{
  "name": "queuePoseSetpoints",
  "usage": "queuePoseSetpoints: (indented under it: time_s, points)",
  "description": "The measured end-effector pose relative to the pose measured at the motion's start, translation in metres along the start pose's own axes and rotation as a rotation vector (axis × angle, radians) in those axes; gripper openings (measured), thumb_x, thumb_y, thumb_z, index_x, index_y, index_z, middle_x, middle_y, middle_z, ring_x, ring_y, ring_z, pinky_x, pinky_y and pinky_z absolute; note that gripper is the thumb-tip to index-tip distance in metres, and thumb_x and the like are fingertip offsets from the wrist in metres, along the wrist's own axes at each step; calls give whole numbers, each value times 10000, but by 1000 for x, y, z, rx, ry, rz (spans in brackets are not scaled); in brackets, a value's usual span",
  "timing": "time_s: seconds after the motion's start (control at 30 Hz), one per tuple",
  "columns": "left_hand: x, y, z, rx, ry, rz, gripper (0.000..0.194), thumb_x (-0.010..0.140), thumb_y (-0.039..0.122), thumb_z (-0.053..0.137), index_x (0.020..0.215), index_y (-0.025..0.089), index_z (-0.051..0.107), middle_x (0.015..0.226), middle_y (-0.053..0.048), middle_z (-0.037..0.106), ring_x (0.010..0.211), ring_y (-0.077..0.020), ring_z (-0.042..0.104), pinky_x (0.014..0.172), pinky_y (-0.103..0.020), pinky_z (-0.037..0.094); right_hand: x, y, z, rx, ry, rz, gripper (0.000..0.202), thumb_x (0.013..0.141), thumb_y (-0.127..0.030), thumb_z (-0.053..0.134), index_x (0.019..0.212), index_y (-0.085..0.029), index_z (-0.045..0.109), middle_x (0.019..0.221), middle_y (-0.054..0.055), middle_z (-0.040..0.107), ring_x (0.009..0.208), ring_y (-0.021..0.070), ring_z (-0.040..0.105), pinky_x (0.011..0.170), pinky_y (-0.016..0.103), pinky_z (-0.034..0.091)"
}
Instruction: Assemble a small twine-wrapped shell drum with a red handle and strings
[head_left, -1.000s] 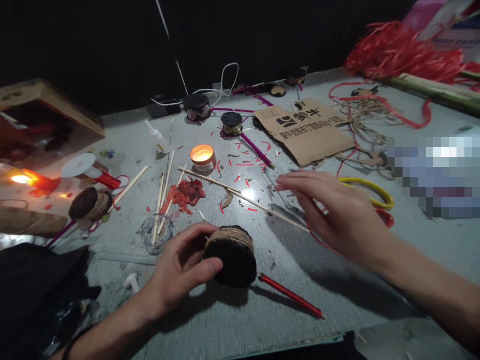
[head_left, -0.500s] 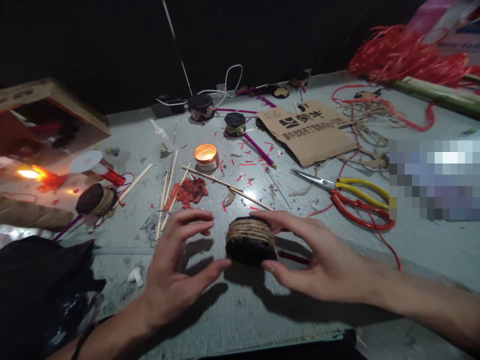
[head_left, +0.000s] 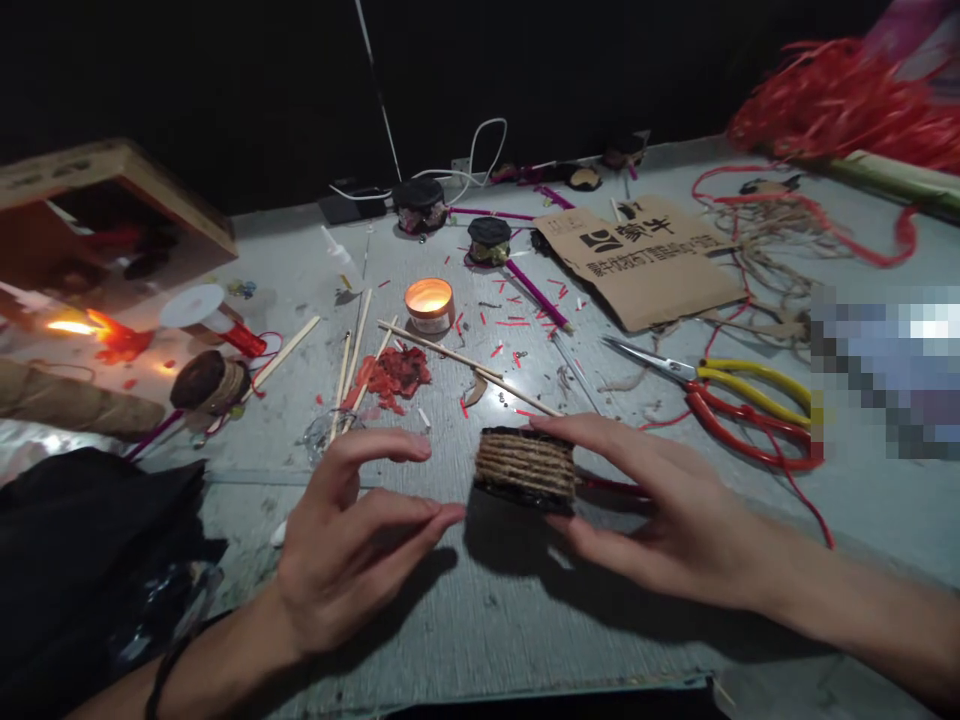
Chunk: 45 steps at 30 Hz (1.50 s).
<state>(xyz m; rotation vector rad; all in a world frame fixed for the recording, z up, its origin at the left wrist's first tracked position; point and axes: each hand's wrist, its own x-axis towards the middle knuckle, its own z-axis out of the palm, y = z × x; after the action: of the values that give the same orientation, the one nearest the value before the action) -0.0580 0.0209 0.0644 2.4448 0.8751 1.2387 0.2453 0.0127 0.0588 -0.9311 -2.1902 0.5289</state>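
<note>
My right hand [head_left: 637, 500] holds a small round drum [head_left: 525, 468] between thumb and fingers. Rows of brown twine wrap its side, its faces are black, and a dark red stick [head_left: 611, 487] runs from it under my palm. My left hand [head_left: 375, 530] is just left of the drum, apart from it, with index finger and thumb spread and nothing between them. Beyond the hands lie thin wooden sticks [head_left: 480, 368] and a crumpled red piece [head_left: 397, 375]. To the right are scissors [head_left: 739, 395] with one yellow and one red handle.
A lit tin candle [head_left: 430, 305] stands mid-table; another flame [head_left: 71, 327] burns at left. Similar drums [head_left: 489, 242] on purple sticks, torn cardboard [head_left: 637, 270], red cord, red scraps and a white spool [head_left: 202, 308] lie around. A cardboard box [head_left: 127, 165] stands back left, black fabric [head_left: 97, 560] near left.
The drum has tilted in my right hand, so its twine side faces me and less of its black face shows. My left fingers have drawn closer together. The view has shifted slightly left.
</note>
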Motion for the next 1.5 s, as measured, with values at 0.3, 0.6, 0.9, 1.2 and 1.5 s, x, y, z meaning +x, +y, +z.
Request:
queuePoseSetpoints:
  time_s: [0.3,0.6,0.9,1.2,1.5]
  points:
    - [0,0,-1,31,-34,9,182,973,243,834,937,230,656,1248,-48,652,1144,-195,699,1015,-382,643,-1,0,3,-52,-36,-103,562,971,-20,594,1503,-197,551,1524,162,654,1453,227,598,1178,405,563]
    - [2,-3,-2,36,-76,-10,120,981,245,812,1028,250,702,1242,-62,683,1108,-216,709,954,-393,657,-1,-4,0,-50,-46,-110,556,981,-43,590,1516,-179,530,1497,166,667,1444,217,603,1195,372,547]
    - [-3,-8,12,-67,-253,74,485,1005,178,740,1462,123,584,1347,-180,708,1270,-274,682,1109,-447,574,-2,-9,8,-33,-105,-186,493,1015,-73,566,1502,-128,520,1431,181,703,1350,257,656,1143,424,589]
    - [-5,-7,12,-166,-249,45,484,984,126,750,1447,130,608,1231,-170,740,1150,-271,718,990,-431,630,-6,-10,11,21,-109,-119,571,1003,-164,648,1543,-178,462,1331,171,771,1219,268,757,1025,453,657]
    - [-4,-6,16,-181,-254,34,516,938,157,807,1412,107,610,1247,-173,729,1175,-253,715,1033,-374,615,-8,-12,13,-12,-89,-119,526,992,-181,665,1494,-146,510,1294,169,786,1179,263,768,1024,428,646]
